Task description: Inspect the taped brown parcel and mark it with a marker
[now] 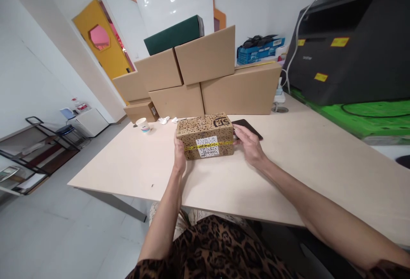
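Note:
A small printed cardboard parcel [205, 136] with a white label and a yellow tape band stands on the pale table [288, 172]. My left hand [179, 153] presses flat against its left end, fingers closed on the box. My right hand [250, 144] holds the right end, fingers curved against the side. The parcel rests on the tabletop between both hands.
A dark phone [248, 127] lies just behind my right hand. Several plain cardboard boxes [205, 78] are stacked at the table's back, a green box [174, 35] on top. A paper cup [143, 124] stands at the left. A black printer [352, 36] fills the right.

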{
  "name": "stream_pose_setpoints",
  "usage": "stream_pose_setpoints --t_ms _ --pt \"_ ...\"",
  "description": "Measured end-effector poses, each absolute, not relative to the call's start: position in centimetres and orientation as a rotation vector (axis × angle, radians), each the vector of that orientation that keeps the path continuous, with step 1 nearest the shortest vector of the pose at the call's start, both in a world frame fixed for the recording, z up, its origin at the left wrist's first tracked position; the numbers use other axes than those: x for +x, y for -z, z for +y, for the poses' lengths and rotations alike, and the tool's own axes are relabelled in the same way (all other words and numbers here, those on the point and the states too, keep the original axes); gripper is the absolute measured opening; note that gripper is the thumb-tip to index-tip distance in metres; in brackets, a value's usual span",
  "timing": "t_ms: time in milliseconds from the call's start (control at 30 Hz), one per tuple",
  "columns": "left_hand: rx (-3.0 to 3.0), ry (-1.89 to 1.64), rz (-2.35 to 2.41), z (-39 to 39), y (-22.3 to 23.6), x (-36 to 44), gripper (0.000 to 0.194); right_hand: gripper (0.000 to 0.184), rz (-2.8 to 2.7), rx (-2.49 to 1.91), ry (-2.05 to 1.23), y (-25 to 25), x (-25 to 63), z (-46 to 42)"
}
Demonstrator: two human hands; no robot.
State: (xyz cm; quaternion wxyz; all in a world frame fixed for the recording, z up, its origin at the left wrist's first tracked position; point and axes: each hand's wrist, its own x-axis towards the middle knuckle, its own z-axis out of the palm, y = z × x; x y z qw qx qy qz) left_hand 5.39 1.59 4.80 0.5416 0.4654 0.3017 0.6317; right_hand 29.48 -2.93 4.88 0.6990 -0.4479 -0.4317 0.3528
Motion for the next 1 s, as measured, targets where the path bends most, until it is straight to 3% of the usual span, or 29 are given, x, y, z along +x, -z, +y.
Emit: stream_pose_setpoints --t_ms 200,467,733,1000 --pt "1.103 -1.572 0.769 3.3 -5.0 4.6 0.071 0.046 -0.986 -0.961 -0.815 -4.2 29.9 -2.5" --pt "1.245 -1.442 0.72 3.7 -5.4 3.6 0.108 0.039 -0.974 -0.898 -0.859 -3.8 30.3 -2.0" --pt "1.473 -1.354 0.684 2.7 -4.7 2.2 0.117 0.036 -1.0 -0.895 -0.836 -4.1 30.1 -2.1" --pt "1.676 -1.578 0.759 2.8 -3.8 2.4 0.134 0.046 -0.927 -1.055 -0.615 -4.4 33.1 -0.8"
